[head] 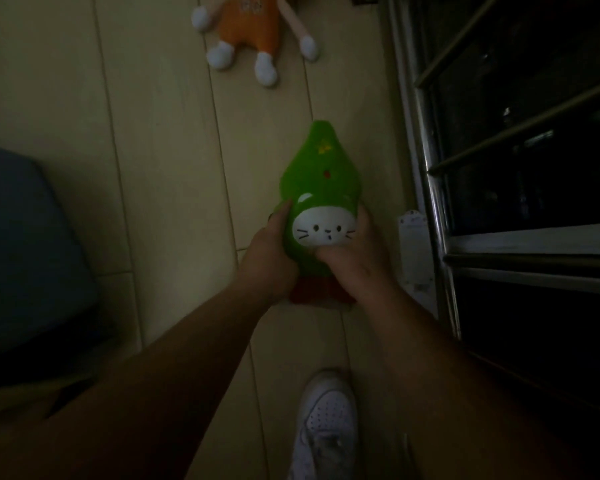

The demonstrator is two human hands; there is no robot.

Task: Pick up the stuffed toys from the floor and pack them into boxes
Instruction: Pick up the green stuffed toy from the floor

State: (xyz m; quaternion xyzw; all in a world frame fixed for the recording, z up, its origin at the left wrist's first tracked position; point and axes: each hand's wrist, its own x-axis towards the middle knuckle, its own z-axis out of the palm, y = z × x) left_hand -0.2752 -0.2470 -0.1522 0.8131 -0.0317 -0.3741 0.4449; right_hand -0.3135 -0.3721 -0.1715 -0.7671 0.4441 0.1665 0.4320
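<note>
A green cone-shaped stuffed toy (pixel 321 174) with a white cat face and a red base is held above the floor at the middle of the view. My left hand (pixel 269 258) grips its left side and my right hand (pixel 355 252) grips its right side below the face. An orange stuffed toy (pixel 253 29) with white paws lies on the floor at the top, apart from both hands. No box is clearly in view.
A blue cushion or seat (pixel 25 244) fills the left side. A dark metal rack with rails (pixel 499 161) runs down the right. A white power strip (pixel 414 251) lies by the rack. My white shoe (pixel 326 427) stands on the pale wooden floor (pixel 146 133).
</note>
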